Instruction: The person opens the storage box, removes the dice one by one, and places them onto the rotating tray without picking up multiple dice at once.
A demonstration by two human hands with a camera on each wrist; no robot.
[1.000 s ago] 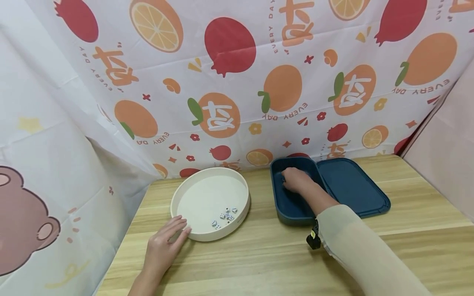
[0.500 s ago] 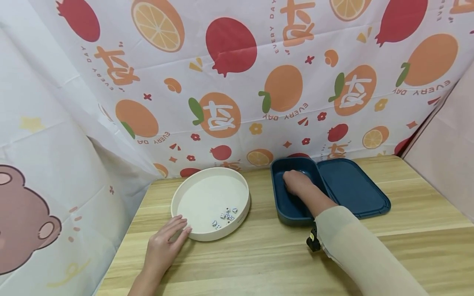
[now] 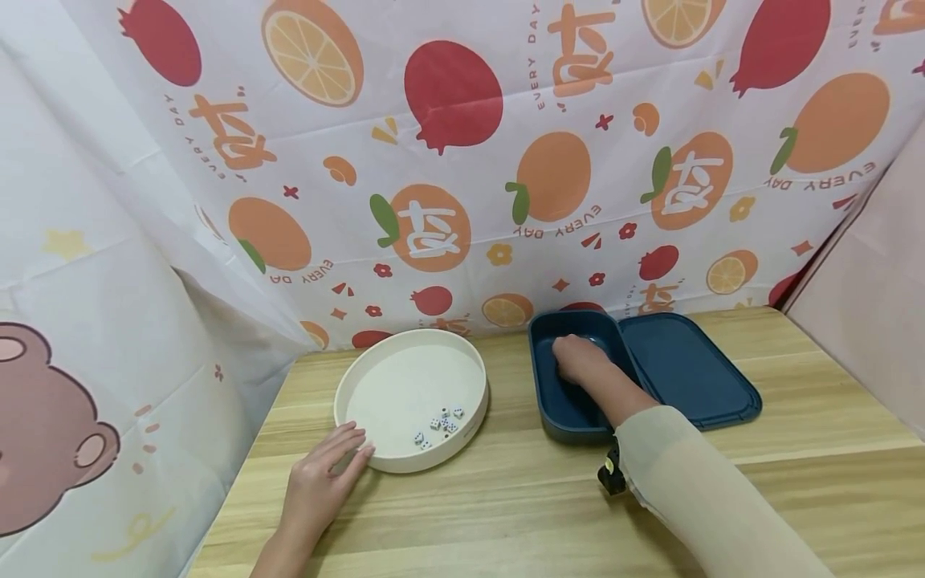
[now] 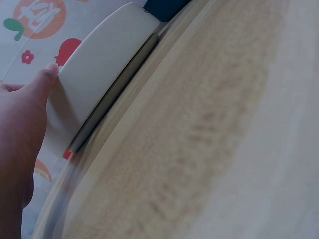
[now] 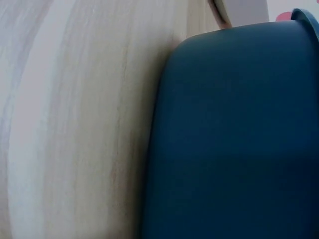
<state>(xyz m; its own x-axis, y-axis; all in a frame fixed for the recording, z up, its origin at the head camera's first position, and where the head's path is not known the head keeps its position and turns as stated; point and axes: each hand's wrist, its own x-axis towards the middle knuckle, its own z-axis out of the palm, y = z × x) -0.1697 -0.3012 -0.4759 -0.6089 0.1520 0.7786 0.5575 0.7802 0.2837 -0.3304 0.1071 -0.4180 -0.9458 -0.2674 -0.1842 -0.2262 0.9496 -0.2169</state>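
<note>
A round cream tray (image 3: 393, 377) stands at the left, with several small white dice (image 3: 444, 423) gathered at its near right side. At the tray's near left rim rests my left hand (image 3: 321, 474), its fingers loosely bent and spread, the thumb against the rim. In the left wrist view the thumb (image 4: 46, 79) lies along the tray's outer wall (image 4: 94, 69). My right hand (image 3: 584, 361) reaches down into a deep dark blue box (image 3: 571, 425); its knuckles are bent and its fingertips hidden. I cannot tell what it holds. The right wrist view shows only the box's outer wall (image 5: 234, 124).
A dark blue lid (image 3: 694, 369) lies flat on the wooden table (image 3: 491, 498), against the box's right side. Behind tray and box hangs a fruit-printed cloth (image 3: 499, 201). Another cloth (image 3: 108, 305) with a bear print hangs at the left.
My right hand has shifted slightly inside the box, and its fingers have turned out of sight under the knuckles. My left hand, tray and dice keep their places.
</note>
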